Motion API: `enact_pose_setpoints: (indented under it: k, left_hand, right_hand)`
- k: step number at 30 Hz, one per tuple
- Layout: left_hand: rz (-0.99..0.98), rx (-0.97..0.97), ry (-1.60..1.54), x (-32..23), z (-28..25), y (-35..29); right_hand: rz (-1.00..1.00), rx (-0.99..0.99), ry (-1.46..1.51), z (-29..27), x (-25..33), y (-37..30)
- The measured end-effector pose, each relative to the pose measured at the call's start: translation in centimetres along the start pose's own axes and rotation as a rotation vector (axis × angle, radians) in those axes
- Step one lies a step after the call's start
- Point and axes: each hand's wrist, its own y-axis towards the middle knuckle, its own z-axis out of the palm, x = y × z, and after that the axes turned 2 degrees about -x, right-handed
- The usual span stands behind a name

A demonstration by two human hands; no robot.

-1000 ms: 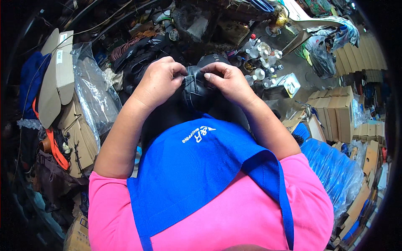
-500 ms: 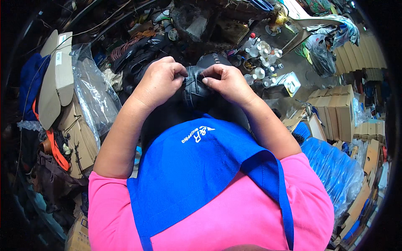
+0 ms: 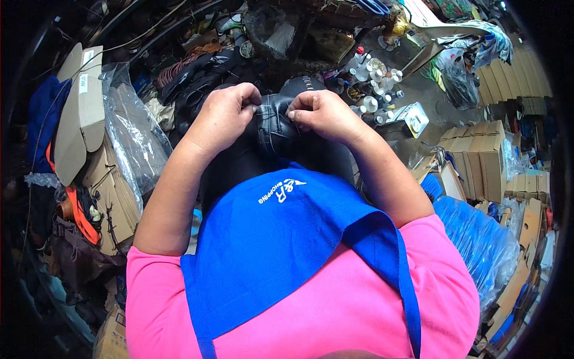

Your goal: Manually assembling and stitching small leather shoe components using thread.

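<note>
Both hands, left (image 3: 224,116) and right (image 3: 323,113), pinch the top fold of one black leather piece (image 3: 272,128), held in front of the chest above a blue apron (image 3: 287,245). If the thumbs ease off, the slick leather could slip out of the fold and drop into the clutter below. One leather piece, one apron, two hands; small white bottles (image 3: 373,84) beyond number roughly six.

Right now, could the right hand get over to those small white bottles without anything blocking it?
Probably yes. The right hand pinches the black leather piece, and the white bottles stand just beyond it to the right with nothing between. It would have to let go of the leather first.
</note>
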Motion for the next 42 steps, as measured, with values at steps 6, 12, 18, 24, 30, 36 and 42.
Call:
enact_pose_setpoints:
  k: [6, 12, 18, 24, 30, 36, 42]
  left_hand:
    - [0.101, -0.029, 0.079, 0.0, -0.5, -0.2]
    - [0.138, -0.044, 0.134, -0.3, -0.5, -0.2]
    - [0.138, -0.048, 0.144, -0.6, -0.3, -0.1]
    - [0.163, -0.058, 0.125, -0.8, -0.1, 0.0]
    - [0.202, -0.044, 0.174, -1.4, 0.3, 0.2]
    - [0.291, -0.029, 0.349, -2.0, 0.4, 0.7]
    - [0.294, 0.008, 0.4, -2.4, 0.6, 0.9]
  right_hand:
    - [0.041, 0.057, 0.175, -0.3, 0.1, 0.6]
    - [-0.047, -0.025, 0.344, -0.5, -0.3, 0.5]
    - [-0.003, -0.017, 0.351, -0.4, -0.9, -0.8]
    - [0.005, -0.002, 0.462, -0.2, -1.8, -1.3]
    - [-0.005, 0.011, 0.509, -0.1, -2.0, -1.1]
    - [-0.023, 0.011, 0.565, 0.0, -2.0, -1.1]
    - [-0.059, 0.002, 0.587, -0.2, -1.8, -1.4]
